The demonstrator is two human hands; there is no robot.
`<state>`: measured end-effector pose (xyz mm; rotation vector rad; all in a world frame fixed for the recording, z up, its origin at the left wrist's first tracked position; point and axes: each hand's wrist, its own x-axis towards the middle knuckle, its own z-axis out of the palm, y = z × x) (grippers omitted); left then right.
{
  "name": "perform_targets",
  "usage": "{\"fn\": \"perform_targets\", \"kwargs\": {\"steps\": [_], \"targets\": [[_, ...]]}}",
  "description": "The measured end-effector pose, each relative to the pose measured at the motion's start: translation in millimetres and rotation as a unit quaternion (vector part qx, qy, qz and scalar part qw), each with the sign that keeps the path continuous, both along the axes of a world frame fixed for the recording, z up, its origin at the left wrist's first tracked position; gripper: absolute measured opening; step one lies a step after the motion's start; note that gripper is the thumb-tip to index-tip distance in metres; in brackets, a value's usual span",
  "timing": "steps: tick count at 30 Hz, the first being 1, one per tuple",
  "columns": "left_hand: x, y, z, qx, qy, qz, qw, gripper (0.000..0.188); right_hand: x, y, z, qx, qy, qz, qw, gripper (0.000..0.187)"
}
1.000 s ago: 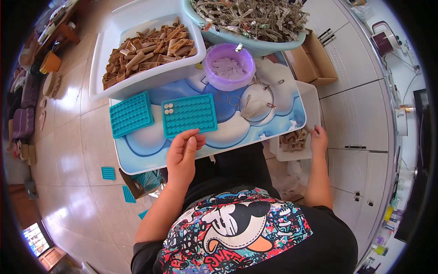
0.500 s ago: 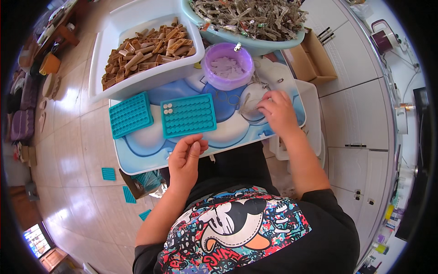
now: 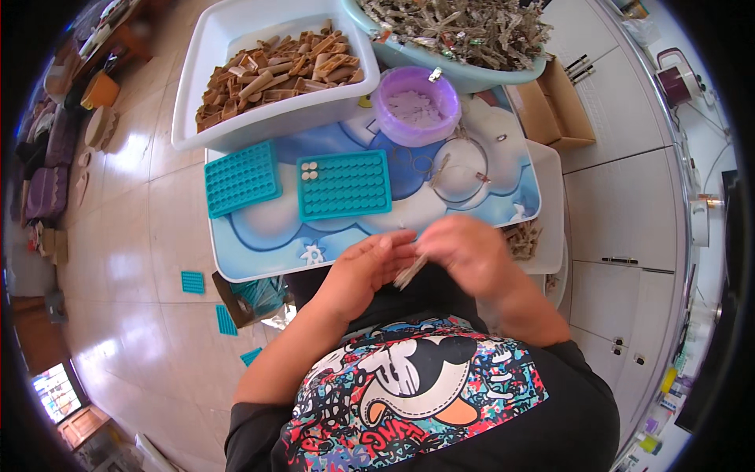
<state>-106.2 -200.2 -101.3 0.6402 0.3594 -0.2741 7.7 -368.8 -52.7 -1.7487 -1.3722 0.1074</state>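
My right hand (image 3: 465,250), slightly blurred, is in front of the low table's near edge with its fingers closed on a thin, greyish-beige bundle of strands (image 3: 410,273). My left hand (image 3: 367,267) meets it there, palm up, fingers loosely stretched toward the bundle; whether they touch it is unclear. Beyond them lies a teal tray (image 3: 346,206) with rows of round hollows. A few small white discs (image 3: 309,171) sit in its far left corner. A second teal tray (image 3: 242,179) is to its left. Thin loose strands (image 3: 441,169) lie by a printed circle on the right.
A white tub (image 3: 287,118) of brown curved pieces and a purple bowl (image 3: 385,122) of white bits stand at the back. Behind is a pale green basin (image 3: 472,77) heaped with twisted strands. Right are a cardboard box (image 3: 558,118) and a white container (image 3: 550,185).
My right hand has come back from the table's right side toward my body with the strand bundle. The left hand has moved right to meet it. The view has shifted slightly.
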Motion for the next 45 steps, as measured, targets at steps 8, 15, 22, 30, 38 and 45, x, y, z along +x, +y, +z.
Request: {"fn": "perform_targets", "kwargs": {"steps": [8,15,22,30,38,45], "targets": [[-4,12,-6,0.021,0.053,0.025,0.998,0.026,-38,26,-22,0.017,-0.098,0.073,0.992,0.015],[-9,15,1,0.163,0.015,0.026,0.986,0.024,-18,33,-18,0.036,-0.03,-0.13,0.99,0.026],[-13,11,3,0.377,-0.019,0.021,0.926,0.02,-13,44,-27,0.022,-0.136,-0.077,0.988,0.026],[-16,16,20,0.369,-0.039,-0.003,0.929,0.021,-7,42,-15,0.02,-0.107,-0.023,0.994,0.026],[-18,17,17,0.355,-0.057,0.016,0.933,0.023,-8,43,-15,0.028,-0.092,-0.025,0.995,0.024],[-20,13,23,0.391,-0.061,0.029,0.918,0.023,-11,43,-15,0.014,-0.073,-0.041,0.996,0.024]]}}
